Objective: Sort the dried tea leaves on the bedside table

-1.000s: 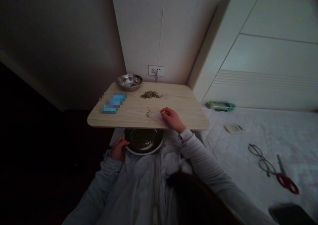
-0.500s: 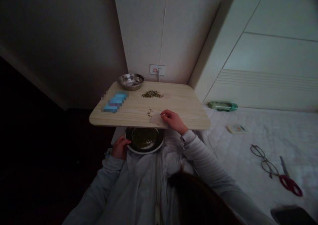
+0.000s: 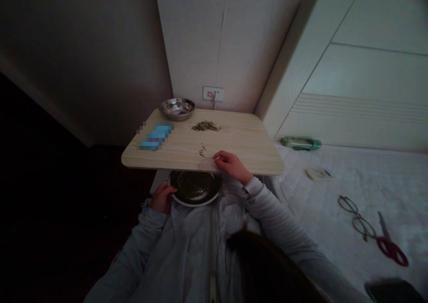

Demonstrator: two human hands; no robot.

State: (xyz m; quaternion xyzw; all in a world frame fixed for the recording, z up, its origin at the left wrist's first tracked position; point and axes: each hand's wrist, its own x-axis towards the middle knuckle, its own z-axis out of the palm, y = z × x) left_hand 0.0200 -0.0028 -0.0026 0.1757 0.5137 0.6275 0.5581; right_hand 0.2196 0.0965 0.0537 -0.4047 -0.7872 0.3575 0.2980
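My left hand (image 3: 162, 197) grips the left rim of a metal bowl (image 3: 204, 201) with small green beans or seeds (image 3: 190, 183) in it. The bowl sits at my lap, partly under the table's front edge. Over that edge, my right hand (image 3: 230, 165) pinches a thin, pale, see-through flat piece (image 3: 206, 164) against the table (image 3: 244, 138). Just beyond the piece lie a few scattered green grains (image 3: 202, 151). Farther back is a larger loose pile of the same grains (image 3: 205, 126).
A second metal bowl (image 3: 177, 110) stands at the table's back left, with a blurred-out blue phone-shaped item (image 3: 156, 137) before it. On the bed to the right lie a green bottle (image 3: 301, 143), a remote (image 3: 318, 174), glasses (image 3: 357, 218) and red-handled scissors (image 3: 391, 251).
My right hand has drawn the see-through piece toward the table's front edge, to the near left. My left hand keeps its hold on the bowl. The view has shifted slightly.
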